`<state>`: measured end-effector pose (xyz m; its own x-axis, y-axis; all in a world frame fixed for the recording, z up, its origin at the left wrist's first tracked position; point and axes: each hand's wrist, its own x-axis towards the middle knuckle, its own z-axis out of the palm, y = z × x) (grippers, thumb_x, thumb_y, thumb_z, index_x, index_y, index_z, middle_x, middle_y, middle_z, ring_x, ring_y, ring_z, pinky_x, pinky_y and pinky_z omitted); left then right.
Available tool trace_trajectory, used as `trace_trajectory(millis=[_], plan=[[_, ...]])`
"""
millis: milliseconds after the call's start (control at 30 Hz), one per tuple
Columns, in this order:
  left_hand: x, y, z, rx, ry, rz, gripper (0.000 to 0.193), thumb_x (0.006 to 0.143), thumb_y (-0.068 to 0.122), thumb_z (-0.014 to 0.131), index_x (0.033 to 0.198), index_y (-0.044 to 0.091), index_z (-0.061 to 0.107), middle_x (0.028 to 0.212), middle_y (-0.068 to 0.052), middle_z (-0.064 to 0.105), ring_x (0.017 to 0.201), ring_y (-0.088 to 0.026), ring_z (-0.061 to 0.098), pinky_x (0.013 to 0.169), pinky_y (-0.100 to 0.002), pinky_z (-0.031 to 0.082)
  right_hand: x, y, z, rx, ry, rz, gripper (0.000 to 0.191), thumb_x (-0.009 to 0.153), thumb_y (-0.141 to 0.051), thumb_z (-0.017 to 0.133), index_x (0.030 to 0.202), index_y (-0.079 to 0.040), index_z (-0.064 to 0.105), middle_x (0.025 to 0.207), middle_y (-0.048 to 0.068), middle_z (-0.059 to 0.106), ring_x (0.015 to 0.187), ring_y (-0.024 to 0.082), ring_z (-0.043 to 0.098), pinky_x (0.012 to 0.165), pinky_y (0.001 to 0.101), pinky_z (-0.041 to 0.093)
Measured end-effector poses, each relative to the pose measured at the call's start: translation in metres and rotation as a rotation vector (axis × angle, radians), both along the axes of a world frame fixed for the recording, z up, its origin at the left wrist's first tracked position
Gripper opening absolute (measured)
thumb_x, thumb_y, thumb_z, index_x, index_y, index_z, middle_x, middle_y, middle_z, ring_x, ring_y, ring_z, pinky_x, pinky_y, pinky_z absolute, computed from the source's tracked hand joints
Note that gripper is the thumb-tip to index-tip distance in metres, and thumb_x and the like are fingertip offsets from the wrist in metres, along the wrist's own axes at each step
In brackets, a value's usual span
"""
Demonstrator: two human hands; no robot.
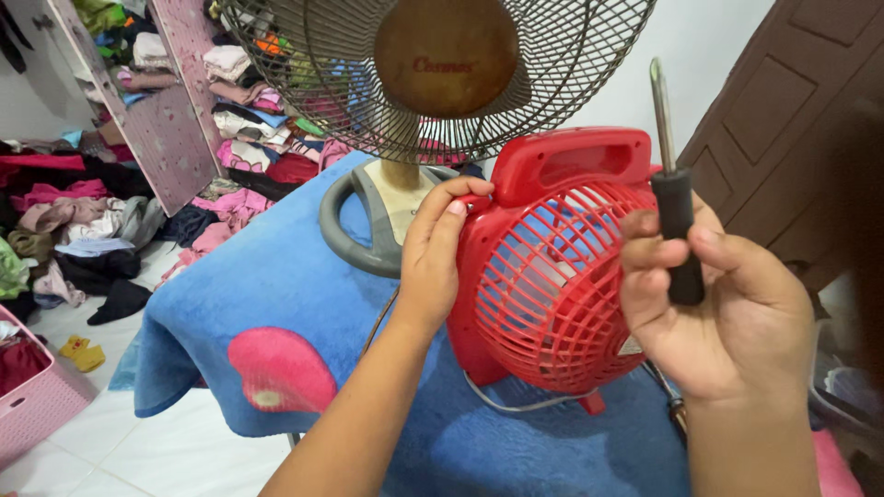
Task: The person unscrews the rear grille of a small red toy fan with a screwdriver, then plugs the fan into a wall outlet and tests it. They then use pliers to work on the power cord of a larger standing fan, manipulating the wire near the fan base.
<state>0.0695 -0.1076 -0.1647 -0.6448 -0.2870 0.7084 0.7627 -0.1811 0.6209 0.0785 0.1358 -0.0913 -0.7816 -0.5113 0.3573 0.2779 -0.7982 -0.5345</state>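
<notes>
The small red fan (552, 276) stands upright on a blue towel (276, 276) spread over the worktop, its round grille facing the camera and slightly to the right, its carry handle on top. Its rotor axis therefore runs roughly toward the viewer, while the body's longer dimension runs top to bottom, from handle to foot.

The left hand (437, 253) is closed around the fan's upper left edge, fingers curled over the casing just below the handle, steadying it. The right hand (727, 304) is wrapped around the black grip of a screwdriver (672, 184), held in front of the grille's right side without the tip touching anything. The screwdriver's long axis is nearly vertical, its metal shaft pointing up and away from the fan (so the tip is turned the wrong way for any fastener at present).

By my reading, this is the stage of getting ready to undo the grille: fan braced, tool in hand but not engaged. The next move would call for turning the screwdriver so its tip faces the casing and finding a screw, none of which I can make out here.

Behind the red fan stands a larger grey pedestal fan (433, 83) with a wire guard. Heaps of clothes (74, 221) cover the floor at left, beside a pink basket (37, 396).
</notes>
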Motion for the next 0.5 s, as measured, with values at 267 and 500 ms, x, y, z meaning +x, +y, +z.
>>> trace_trajectory(millis=[267, 500], plan=[[0.003, 0.002, 0.000, -0.017, 0.013, 0.015, 0.031, 0.109, 0.016, 0.041, 0.124, -0.002, 0.062, 0.121, -0.008, 0.065, 0.115, -0.015, 0.060, 0.106, -0.030, 0.046, 0.014, -0.037, 0.023, 0.240, 0.286, 0.165, 0.048, 0.087, -0.001, 0.059, 0.134, -0.001, 0.053, 0.104, 0.009, 0.052, 0.082, 0.018, 0.053, 0.067, 0.0316, 0.046], [0.002, 0.002, -0.001, 0.041, 0.028, -0.105, 0.034, 0.109, 0.019, 0.037, 0.124, -0.001, 0.061, 0.120, -0.009, 0.066, 0.115, -0.016, 0.061, 0.106, -0.031, 0.047, 0.008, -0.087, 0.033, 1.082, 1.268, -1.054, 0.015, 0.083, -0.017, 0.075, 0.091, -0.006, 0.067, 0.074, 0.006, 0.061, 0.064, 0.022, 0.060, 0.056, 0.0362, 0.046]])
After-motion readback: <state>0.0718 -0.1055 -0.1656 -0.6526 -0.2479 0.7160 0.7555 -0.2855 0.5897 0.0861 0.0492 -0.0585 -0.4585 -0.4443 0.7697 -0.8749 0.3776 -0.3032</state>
